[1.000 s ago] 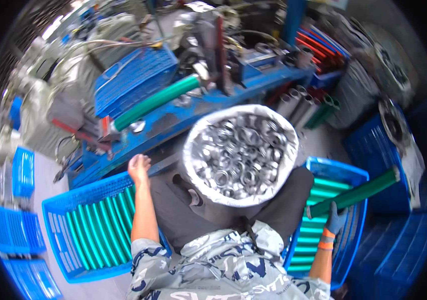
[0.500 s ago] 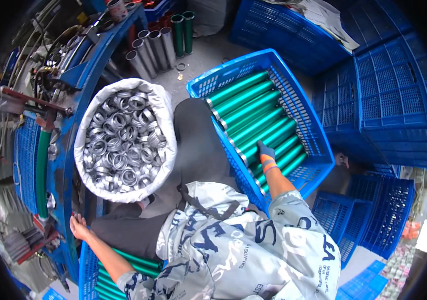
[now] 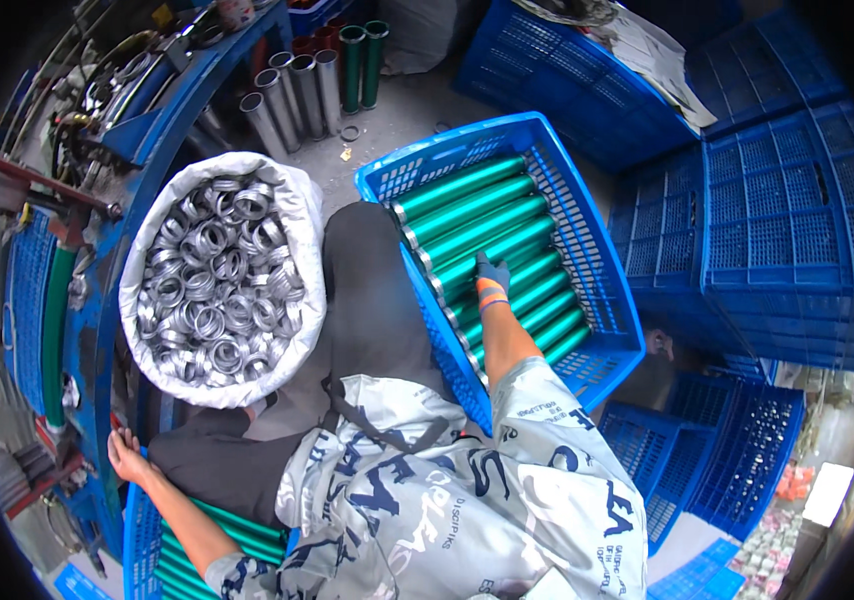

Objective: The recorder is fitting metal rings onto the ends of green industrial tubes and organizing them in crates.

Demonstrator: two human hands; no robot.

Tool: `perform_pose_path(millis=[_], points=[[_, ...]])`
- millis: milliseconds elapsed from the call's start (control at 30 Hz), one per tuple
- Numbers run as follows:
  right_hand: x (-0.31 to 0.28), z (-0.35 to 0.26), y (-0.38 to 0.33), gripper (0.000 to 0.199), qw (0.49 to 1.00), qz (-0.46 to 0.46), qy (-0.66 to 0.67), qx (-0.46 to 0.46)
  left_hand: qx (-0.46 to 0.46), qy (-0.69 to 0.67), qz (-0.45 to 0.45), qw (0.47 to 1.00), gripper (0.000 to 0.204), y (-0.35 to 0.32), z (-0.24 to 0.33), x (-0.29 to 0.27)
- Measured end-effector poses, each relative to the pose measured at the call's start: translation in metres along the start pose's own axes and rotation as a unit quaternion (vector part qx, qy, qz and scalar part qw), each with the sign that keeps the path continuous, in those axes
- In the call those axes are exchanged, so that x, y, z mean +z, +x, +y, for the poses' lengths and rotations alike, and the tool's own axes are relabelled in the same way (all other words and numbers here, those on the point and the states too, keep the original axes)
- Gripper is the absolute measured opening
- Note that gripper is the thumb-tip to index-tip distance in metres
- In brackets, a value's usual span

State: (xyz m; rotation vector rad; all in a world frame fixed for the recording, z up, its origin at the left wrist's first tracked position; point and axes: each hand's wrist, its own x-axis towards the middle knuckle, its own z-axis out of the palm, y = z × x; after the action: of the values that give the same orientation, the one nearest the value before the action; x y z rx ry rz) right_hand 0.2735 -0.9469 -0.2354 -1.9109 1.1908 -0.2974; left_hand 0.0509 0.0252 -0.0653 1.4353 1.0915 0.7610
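My right hand [image 3: 492, 276], in a dark glove with an orange cuff, is closed on a shiny green tube [image 3: 455, 272] among several alike in a blue plastic crate [image 3: 622, 325]. Silvery rings cap the visible tube ends. The palm and the undersides of the fingers are hidden. Low on the left, my bare left hand [image 3: 128, 458] is held by the blue bench frame [image 3: 107, 350], fingers loosely bent and apart, with nothing visible in it. Below that forearm, more green tubes [image 3: 217, 535] lie in a second blue crate [image 3: 142, 535].
A white sack [image 3: 311, 240] full of metal rings [image 3: 212, 275] stands left of my knee. Beyond it, silver tubes [image 3: 302, 90] and green tubes [image 3: 351, 70] stand upright on the floor. Stacked blue crates [image 3: 777, 200] line the right side. Machine parts [image 3: 127, 80] crowd the bench at left.
My right hand has moved up and left across the tubes, away from the crate's near end. The whole view has shifted, so most things appear farther left. My left hand stays by the bench.
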Motion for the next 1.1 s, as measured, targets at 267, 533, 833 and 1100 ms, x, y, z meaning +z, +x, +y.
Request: perform_pose_path(millis=[267, 533, 833, 1100], points=[[0.047, -0.179, -0.073, 0.078, 0.943, 0.035, 0.029, -0.329, 0.121, -0.01, -0.004, 0.993, 0.04, 0.003, 0.028, -0.065], [0.12, -0.295, -0.416, 0.059, 0.633, -0.515, 0.039, -0.576, 0.166, 0.051, 0.096, 0.98, 0.038, -0.107, 0.08, 0.012], [0.154, -0.245, -0.51, 0.057, 0.411, -0.386, -0.283, -0.776, 0.023, 0.367, 0.29, 0.884, 0.064, -0.166, -0.098, -0.245], [0.181, -0.243, -0.511, 0.036, 0.411, -0.47, -0.203, -0.755, -0.414, 0.387, 0.208, 0.798, 0.083, -0.248, -0.206, -0.426]])
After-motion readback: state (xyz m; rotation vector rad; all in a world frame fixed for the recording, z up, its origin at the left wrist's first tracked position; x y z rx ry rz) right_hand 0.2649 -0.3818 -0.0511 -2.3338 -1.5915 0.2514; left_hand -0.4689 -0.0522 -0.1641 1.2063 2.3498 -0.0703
